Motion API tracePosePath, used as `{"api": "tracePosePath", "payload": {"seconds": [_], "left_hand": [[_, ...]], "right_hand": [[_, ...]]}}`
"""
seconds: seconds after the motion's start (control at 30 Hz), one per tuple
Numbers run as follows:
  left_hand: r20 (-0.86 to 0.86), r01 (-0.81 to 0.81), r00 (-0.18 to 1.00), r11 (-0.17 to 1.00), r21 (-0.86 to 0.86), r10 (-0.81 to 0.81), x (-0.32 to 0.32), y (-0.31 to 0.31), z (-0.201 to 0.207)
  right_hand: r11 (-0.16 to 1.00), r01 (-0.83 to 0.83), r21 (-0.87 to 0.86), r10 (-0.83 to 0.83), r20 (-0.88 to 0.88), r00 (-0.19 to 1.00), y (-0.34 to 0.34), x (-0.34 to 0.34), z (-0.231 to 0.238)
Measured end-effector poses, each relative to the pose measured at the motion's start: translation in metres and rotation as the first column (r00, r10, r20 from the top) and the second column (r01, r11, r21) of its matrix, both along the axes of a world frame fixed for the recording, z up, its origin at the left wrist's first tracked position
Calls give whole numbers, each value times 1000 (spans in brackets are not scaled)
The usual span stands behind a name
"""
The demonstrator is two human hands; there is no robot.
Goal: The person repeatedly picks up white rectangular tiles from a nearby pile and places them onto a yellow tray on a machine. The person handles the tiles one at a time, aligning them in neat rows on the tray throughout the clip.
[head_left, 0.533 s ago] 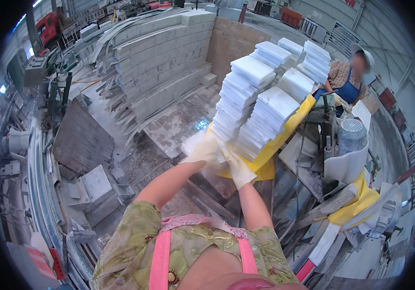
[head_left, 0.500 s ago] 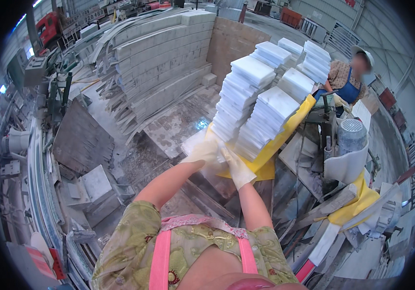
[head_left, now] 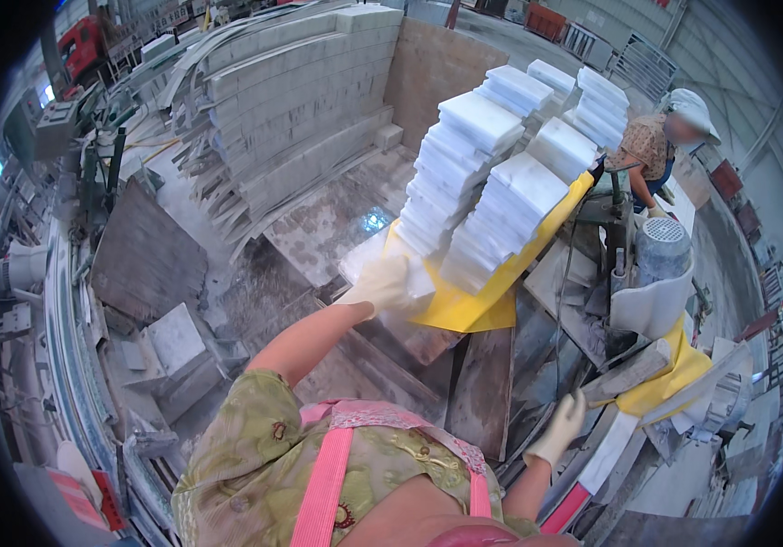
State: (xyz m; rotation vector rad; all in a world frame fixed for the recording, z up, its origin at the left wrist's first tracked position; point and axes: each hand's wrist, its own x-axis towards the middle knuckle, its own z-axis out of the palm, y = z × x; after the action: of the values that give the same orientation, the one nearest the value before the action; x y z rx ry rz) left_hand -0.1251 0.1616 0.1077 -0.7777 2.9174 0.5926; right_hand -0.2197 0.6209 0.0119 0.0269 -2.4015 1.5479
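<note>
White marble slab (head_left: 382,264) under left hand (head_left: 380,284), lengthwise toward stacks (head_left: 482,182)

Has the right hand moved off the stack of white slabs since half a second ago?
Yes. The right hand has left the white slabs and dropped down and right, away from the yellow sheet; the left hand remains there.

Both the left hand (head_left: 380,286) and the right hand (head_left: 562,427) wear cream work gloves. The short-sleeved top is olive green with small printed motifs, crossed by pink apron straps.
</note>
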Motion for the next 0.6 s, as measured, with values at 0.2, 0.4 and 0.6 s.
{"api": "tracePosePath", "payload": {"seconds": [0.2, 0.4, 0.6], "left_hand": [[-1, -16, 1000, 1000, 15, 16, 1, 1, -1], [-10, -100, 995, 995, 1, 100, 2, 3, -6], [123, -171, 974, 975, -144, 189, -7, -10, -22]], "right_hand": [[576, 375, 726, -585, 46, 810, 182, 62, -64], [331, 85, 940, -643, 158, 750, 173, 68, -62], [766, 468, 441, -587, 183, 789, 133, 104, -43]]}}
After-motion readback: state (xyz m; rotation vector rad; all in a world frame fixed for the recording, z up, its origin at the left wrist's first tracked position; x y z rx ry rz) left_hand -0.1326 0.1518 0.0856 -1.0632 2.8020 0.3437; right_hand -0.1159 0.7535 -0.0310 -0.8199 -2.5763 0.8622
